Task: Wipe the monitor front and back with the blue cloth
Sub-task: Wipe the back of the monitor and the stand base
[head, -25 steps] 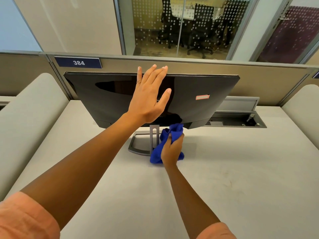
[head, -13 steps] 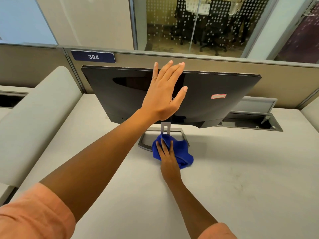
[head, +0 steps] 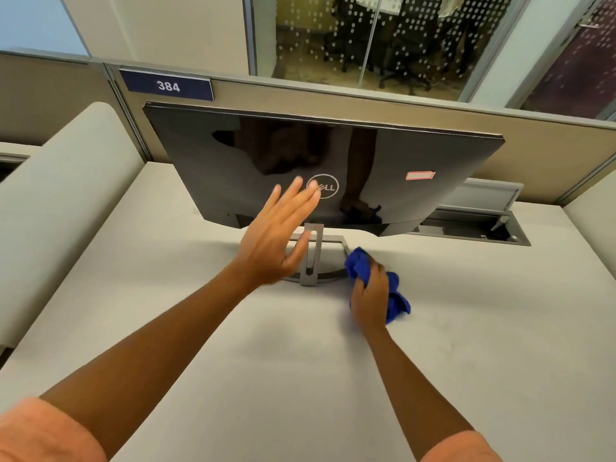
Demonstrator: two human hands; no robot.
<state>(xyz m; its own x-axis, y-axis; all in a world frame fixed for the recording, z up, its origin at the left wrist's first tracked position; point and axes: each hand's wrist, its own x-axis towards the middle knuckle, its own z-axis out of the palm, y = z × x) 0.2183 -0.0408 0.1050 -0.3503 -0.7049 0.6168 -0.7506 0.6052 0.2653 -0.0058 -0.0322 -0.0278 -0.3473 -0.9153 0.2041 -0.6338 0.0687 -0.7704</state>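
Right hand (head: 370, 295): fingers curled round the bunched cloth (head: 395, 295), which lies on the desk (head: 466, 345) just right of the stand (head: 311, 258). Cloth touches the desk, not the monitor (head: 233, 155).

Left hand (head: 278, 235): open, fingers straight and spread, holding nothing. It hangs in front of the monitor's lower edge, fingertips over the round logo (head: 322, 186). Blurred; contact with the panel cannot be told.

Monitor: the glossy back faces the camera, showing the logo and a small pink-edged sticker (head: 420, 175) toward its right. The screen side is turned away and hidden. It is tilted on its stand, near the partition (head: 366, 105) with the 384 plate (head: 166, 85).

Progress (judgement): cloth gathered in hand but off the monitor, so no wiping at this instant. Whether the back is clean cannot be read from its reflections. The front cannot be assessed at all. Likely left: lift the cloth to the back panel and wipe, then the screen side, steadying with the free hand.

Risk: the light stand may shift or tip under pressure.
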